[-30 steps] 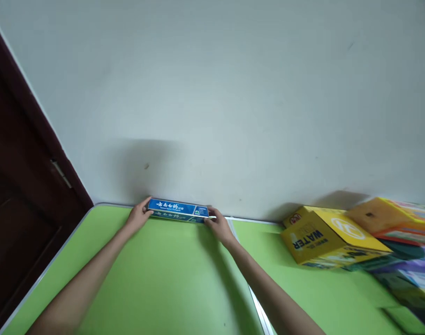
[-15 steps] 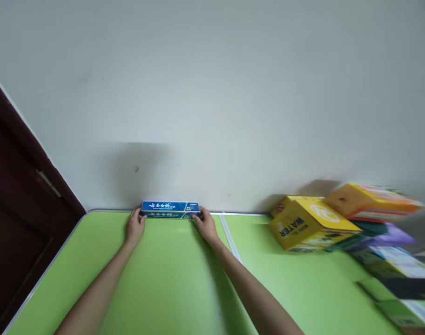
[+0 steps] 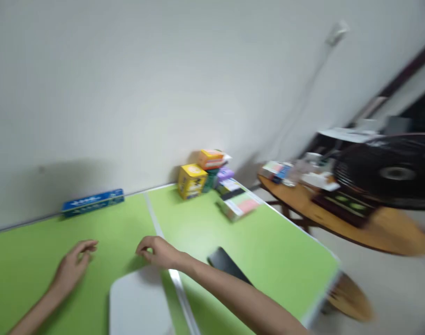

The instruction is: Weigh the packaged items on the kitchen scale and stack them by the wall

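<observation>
A long blue toothpaste box (image 3: 92,202) lies against the wall at the table's back left, with no hand touching it. My left hand (image 3: 72,267) hovers over the green table in front of the box, fingers loosely bent, thumb apart, nothing in them. To its right, my right hand (image 3: 158,251) hangs above the far edge of a flat white object with rounded corners (image 3: 138,304), whose kind I cannot make out. Its fingers curve downward and hold nothing visible. A black phone-like slab (image 3: 228,265) lies beyond my right forearm, partly hidden by it.
Stacked at the back are a yellow box (image 3: 192,181), an orange box (image 3: 211,158), a purple pack (image 3: 225,174) and a pastel box (image 3: 238,204). A light strip crosses the green table (image 3: 275,251). On the right stands a wooden table (image 3: 303,211) with clutter and a dark round object (image 3: 390,172).
Both hands have let go of the toothpaste box and drawn back toward me. My view has swung right, bringing the white object, the black slab and the wooden table into sight.
</observation>
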Demonstrator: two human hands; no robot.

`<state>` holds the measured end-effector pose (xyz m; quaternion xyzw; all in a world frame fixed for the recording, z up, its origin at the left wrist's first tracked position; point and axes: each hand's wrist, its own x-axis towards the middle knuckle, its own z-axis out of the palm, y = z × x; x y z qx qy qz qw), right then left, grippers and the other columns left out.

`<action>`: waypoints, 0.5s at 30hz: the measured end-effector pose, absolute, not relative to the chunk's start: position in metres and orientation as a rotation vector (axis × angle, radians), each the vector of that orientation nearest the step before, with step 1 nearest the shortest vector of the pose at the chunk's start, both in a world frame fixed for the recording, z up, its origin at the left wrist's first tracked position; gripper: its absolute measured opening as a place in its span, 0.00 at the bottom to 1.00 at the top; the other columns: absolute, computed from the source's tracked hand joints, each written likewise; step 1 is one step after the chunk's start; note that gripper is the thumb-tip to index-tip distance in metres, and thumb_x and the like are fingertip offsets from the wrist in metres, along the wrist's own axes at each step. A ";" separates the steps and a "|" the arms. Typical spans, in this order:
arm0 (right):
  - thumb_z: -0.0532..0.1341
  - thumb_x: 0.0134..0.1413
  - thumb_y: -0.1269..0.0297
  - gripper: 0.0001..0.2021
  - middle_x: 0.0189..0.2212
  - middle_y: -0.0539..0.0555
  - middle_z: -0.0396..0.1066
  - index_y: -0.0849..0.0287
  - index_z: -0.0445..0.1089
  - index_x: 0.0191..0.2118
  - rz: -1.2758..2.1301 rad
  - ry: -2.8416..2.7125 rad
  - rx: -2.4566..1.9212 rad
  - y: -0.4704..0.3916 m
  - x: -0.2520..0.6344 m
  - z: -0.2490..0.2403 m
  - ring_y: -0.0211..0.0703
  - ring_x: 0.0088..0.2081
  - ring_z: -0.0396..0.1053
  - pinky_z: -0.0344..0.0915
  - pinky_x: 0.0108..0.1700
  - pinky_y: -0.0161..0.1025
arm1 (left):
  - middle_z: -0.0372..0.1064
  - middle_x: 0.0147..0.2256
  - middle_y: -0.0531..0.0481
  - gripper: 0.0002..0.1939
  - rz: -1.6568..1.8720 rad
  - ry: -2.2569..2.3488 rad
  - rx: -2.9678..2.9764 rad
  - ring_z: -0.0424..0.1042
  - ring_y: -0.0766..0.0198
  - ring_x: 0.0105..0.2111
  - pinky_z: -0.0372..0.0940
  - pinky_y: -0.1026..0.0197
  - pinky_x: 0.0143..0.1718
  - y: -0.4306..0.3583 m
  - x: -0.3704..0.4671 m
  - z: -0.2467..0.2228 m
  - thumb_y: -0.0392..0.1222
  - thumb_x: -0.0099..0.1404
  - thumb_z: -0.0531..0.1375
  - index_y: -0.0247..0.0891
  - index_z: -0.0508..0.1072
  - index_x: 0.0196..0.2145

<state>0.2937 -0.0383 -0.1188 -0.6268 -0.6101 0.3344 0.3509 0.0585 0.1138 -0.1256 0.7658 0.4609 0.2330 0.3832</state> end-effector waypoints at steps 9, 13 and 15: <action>0.49 0.40 0.81 0.24 0.39 0.52 0.75 0.57 0.73 0.41 0.685 -1.507 -1.654 -0.235 0.397 -0.088 0.42 0.42 0.71 0.65 0.47 0.38 | 0.74 0.37 0.46 0.11 0.362 0.514 1.831 0.71 0.55 0.41 0.63 0.52 0.48 -0.082 0.291 -0.081 0.40 0.54 0.52 0.39 0.72 0.32; 0.50 0.42 0.77 0.18 0.38 0.53 0.75 0.56 0.74 0.35 0.598 -1.047 -1.615 -0.280 0.456 -0.119 0.46 0.44 0.71 0.63 0.51 0.45 | 0.73 0.36 0.44 0.13 0.262 0.450 1.746 0.71 0.57 0.40 0.63 0.54 0.47 -0.155 0.380 -0.119 0.33 0.54 0.50 0.37 0.73 0.33; 0.53 0.43 0.73 0.16 0.41 0.54 0.75 0.55 0.73 0.37 0.510 -0.910 -1.633 -0.292 0.489 -0.136 0.48 0.45 0.70 0.63 0.51 0.47 | 0.72 0.42 0.41 0.17 0.267 0.518 1.717 0.69 0.55 0.46 0.60 0.54 0.51 -0.169 0.413 -0.135 0.31 0.53 0.51 0.35 0.72 0.40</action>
